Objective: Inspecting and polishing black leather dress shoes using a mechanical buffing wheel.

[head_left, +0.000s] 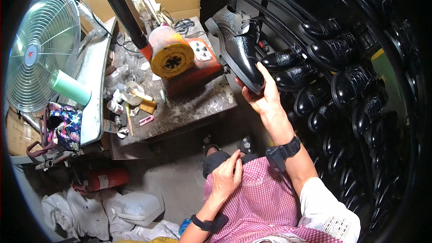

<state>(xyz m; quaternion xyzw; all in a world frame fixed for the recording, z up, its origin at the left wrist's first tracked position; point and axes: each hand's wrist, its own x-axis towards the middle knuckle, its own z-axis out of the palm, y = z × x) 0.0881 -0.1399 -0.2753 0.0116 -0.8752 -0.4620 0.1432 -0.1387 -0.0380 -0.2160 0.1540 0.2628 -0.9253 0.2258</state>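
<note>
My right hand (pixel 265 96) is raised and grips the toe end of a glossy black lace-up shoe (pixel 238 45), holding it sole-down in front of a dark rack (pixel 360 90). That rack carries several more shiny black shoes in rows. My left hand (pixel 226 176) rests on my lap, on a pink checked apron (pixel 261 198), fingers loosely curled with nothing in them. Both wrists wear black straps.
A grimy workbench (pixel 198 105) at centre holds an orange machine with a yellow round wheel (pixel 173 58), small pots and tools. A green fan (pixel 42 49) stands at left. Below lie a red fire extinguisher (pixel 105 179), a white plastic canister (pixel 137 207) and white rags.
</note>
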